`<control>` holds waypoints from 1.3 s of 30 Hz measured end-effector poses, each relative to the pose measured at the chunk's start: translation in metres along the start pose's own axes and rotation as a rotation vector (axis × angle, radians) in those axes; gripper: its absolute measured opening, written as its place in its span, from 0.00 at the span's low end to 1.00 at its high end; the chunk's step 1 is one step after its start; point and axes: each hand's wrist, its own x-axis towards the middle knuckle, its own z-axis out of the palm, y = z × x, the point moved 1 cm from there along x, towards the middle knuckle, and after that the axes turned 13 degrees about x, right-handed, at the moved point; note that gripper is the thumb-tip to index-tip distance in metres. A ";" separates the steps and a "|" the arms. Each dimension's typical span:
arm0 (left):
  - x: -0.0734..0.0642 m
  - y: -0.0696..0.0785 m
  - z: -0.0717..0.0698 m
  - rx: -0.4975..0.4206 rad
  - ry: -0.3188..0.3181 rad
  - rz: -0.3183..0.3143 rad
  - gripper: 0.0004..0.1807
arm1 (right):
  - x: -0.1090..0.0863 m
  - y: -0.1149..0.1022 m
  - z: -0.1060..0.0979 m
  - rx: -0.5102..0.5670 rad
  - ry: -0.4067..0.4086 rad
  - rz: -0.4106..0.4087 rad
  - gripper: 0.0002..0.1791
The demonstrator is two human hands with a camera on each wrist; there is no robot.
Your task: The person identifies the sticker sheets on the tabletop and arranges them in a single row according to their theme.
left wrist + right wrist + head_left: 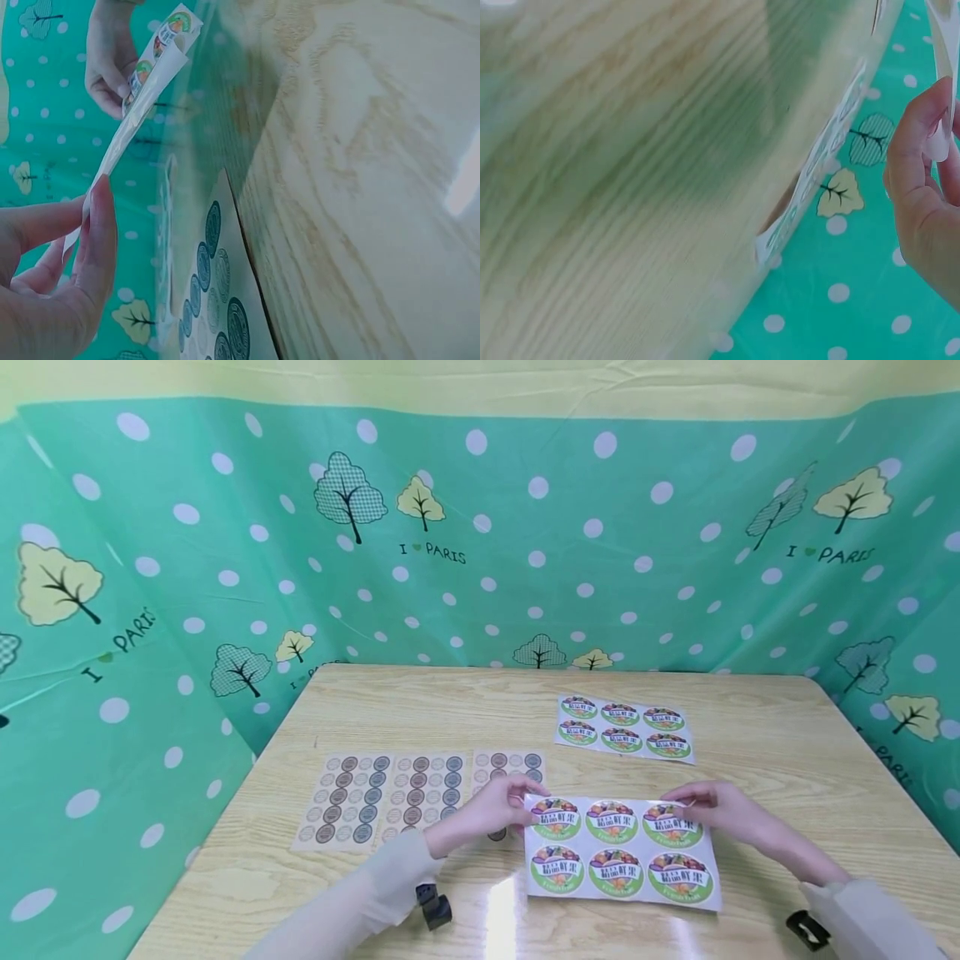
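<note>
Both hands hold up a sheet of round fruit stickers [615, 847], tilted above the table's front half, its printed face toward the head camera. My left hand [497, 810] pinches the sheet's upper left corner between thumb and fingers; the left wrist view shows that hand [64, 277] gripping the edge. At the upper right corner my right hand [723, 814] pinches the sheet, and in the right wrist view the hand [930, 172] has the curled white edge between thumb and fingers. Seen edge-on in the left wrist view, the sheet [127, 131] is clear of the table.
Another sheet of fruit stickers [625, 728] lies farther back on the wooden table [420, 710]. To the left, several-rowed sheets of small round brown and grey stickers [343, 799] lie side by side, the rightmost partly behind my left hand. A green dotted curtain [525, 527] surrounds the table.
</note>
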 end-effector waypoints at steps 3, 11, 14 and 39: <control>0.008 0.004 0.001 0.007 0.010 -0.012 0.20 | 0.000 -0.001 -0.006 -0.024 0.024 0.016 0.23; 0.027 0.011 0.003 -0.055 0.027 -0.049 0.19 | 0.002 0.003 -0.022 -0.030 0.082 0.080 0.24; 0.034 0.012 0.004 -0.086 0.034 -0.063 0.19 | 0.004 0.006 -0.027 -0.014 0.091 0.087 0.24; 0.066 0.016 0.014 -0.046 0.104 -0.145 0.17 | 0.022 0.019 -0.044 -0.005 0.150 0.128 0.24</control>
